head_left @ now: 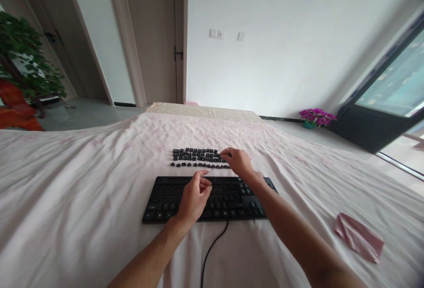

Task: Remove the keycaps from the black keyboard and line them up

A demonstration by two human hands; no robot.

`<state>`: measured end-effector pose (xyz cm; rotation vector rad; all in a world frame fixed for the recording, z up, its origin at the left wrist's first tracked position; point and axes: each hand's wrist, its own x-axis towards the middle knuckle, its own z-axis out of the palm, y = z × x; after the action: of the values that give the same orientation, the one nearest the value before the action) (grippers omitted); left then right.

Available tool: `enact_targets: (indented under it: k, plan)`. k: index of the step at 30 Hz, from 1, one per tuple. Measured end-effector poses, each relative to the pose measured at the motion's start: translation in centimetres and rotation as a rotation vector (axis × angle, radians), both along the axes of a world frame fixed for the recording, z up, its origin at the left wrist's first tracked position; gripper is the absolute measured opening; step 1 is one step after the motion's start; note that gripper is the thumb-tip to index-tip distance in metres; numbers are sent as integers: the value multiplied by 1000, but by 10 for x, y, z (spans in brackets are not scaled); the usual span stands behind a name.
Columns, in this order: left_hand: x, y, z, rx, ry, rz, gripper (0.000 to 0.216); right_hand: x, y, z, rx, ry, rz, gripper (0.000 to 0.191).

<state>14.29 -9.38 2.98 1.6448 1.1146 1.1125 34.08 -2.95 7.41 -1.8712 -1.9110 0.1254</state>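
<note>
A black keyboard (228,199) with its keycaps removed lies on a pale sheet (82,191), its cable (212,248) running toward me. Beyond it, loose black keycaps (195,157) are laid out in rows. My right hand (239,162) reaches past the keyboard to the right end of those rows, fingers curled and pinching at a keycap. My left hand (194,197) hovers over the middle of the keyboard, fingers loosely curled with thumb and forefinger near each other; I cannot make out anything in them.
A folded pink cloth (359,237) lies on the sheet at right. Purple flowers in a teal pot (316,118) stand by the wall, a window (394,89) at right. A leafy plant (23,54) and doors (155,36) are at the back left.
</note>
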Motion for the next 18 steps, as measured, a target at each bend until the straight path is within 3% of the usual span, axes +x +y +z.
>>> enact_targets:
  k: [3, 7, 13, 18]
  plan:
    - [0, -1, 1, 7, 29, -18, 33, 10, 39, 4, -99, -136, -112, 22]
    - [1, 0, 3, -7, 38, -23, 28, 15, 69, -3, -135, -186, -116, 22]
    - [0, 2, 5, -22, 27, -13, 23, 20, 85, -17, -202, -215, -112, 20]
    - [-1, -1, 3, -63, -79, -9, 24, 20, 82, -13, -197, -212, -116, 21]
